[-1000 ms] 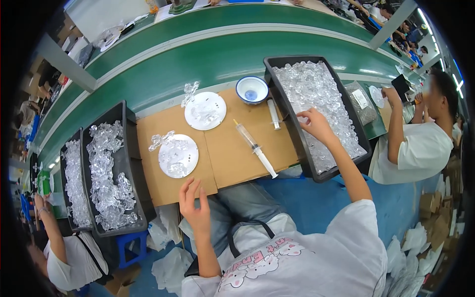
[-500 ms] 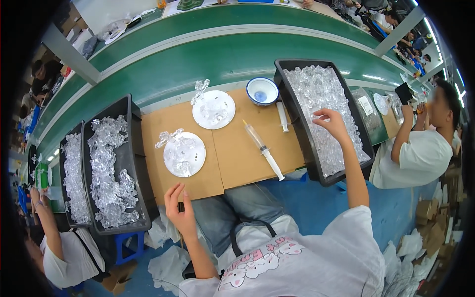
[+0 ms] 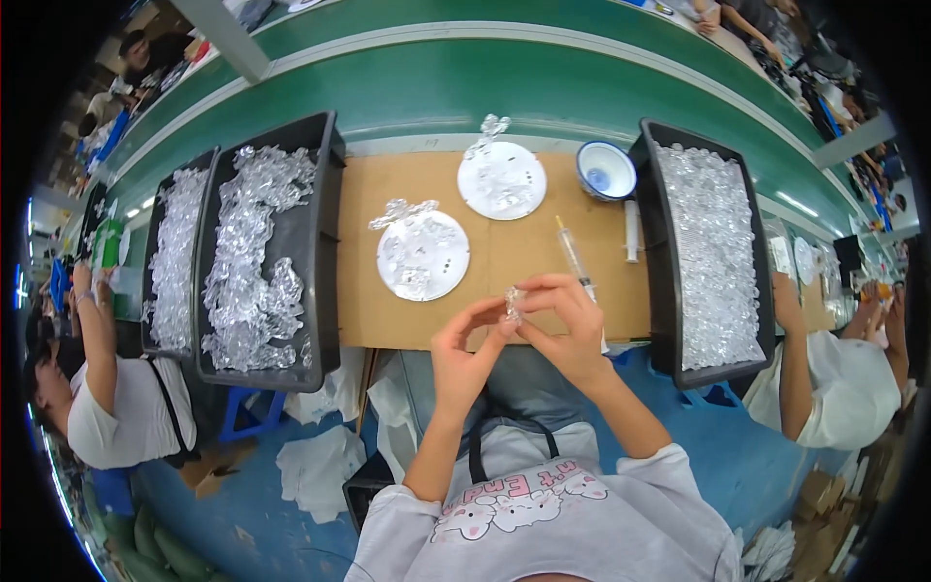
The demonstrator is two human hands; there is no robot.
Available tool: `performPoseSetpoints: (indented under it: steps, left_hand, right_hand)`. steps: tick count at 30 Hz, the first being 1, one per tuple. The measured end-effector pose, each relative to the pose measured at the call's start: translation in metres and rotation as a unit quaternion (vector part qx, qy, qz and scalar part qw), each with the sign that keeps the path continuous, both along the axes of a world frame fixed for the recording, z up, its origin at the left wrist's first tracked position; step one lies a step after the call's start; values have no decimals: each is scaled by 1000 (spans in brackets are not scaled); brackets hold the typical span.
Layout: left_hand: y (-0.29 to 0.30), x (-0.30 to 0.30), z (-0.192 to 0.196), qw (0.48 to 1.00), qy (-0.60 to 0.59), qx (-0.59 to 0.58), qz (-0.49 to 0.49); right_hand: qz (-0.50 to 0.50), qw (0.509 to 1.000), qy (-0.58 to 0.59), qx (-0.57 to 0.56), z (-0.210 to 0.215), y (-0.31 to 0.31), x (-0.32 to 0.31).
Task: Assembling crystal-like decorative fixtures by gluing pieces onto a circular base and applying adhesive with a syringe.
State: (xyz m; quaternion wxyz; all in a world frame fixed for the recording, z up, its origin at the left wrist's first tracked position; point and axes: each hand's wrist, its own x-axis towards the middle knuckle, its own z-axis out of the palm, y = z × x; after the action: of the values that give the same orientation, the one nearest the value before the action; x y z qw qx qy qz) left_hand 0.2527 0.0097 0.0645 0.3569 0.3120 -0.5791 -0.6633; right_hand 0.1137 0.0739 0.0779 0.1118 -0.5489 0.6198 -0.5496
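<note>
Both hands meet in front of the person's body, above the near edge of a brown cardboard sheet (image 3: pixel 373 325) that lies on the green bench (image 3: pixel 417 107). Between them, at the fingertips, is a small clear faceted piece (image 3: pixel 513 304). The left hand (image 3: pixel 465 354) pinches it from the left with thumb and forefinger; the right hand (image 3: pixel 570 325) has its thumb and fingertips closed on it from the right. The piece's exact shape is too small to tell.

Beyond the hands, to the left, a near white disc (image 3: pixel 450 278) and a far white disc (image 3: pixel 529 194) lie flat on the cardboard, each with clear pieces on it and more overlapping its upper-left edge. A large syringe (image 3: pixel 574 256) with a yellow tip lies aslant, partly hidden by the right hand. Farther right, a small syringe (image 3: pixel 631 233) lies just below a blue-rimmed white bowl (image 3: pixel 606 167).

A black bin (image 3: pixel 662 291) full of clear pieces stands at the right of the cardboard. At the left stand two more: an inner bin (image 3: pixel 326 262), partly filled with clear pieces, and a narrower-looking outer bin (image 3: pixel 167 352) beside it.
</note>
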Motion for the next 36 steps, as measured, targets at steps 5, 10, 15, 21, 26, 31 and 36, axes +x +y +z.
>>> performPoseSetpoints:
  steps: [5,10,15,21,26,31,36]
  left_hand:
    - [-35,37,-4,940,-169,-228,187]
    - [-85,33,-32,913,-185,-241,273]
    - [-126,13,-42,964,-92,-150,200]
    - [-151,8,-56,995,31,-3,91]
    - [-154,9,-66,990,101,81,46]
    - [-156,7,-68,999,38,13,36]
    - [-152,1,-71,997,25,-3,73]
  right_hand:
    - [87,922,-332,178,-32,-36,-20]
    - [167,919,-306,183,-60,-73,-13]
    - [104,952,-205,200,-72,-94,0]
    - [54,979,-47,191,-67,-96,3]
    - [17,980,-7,197,-61,-94,15]
    - [-25,981,51,186,-65,-98,7]
    - [-5,967,105,232,-59,-101,7]
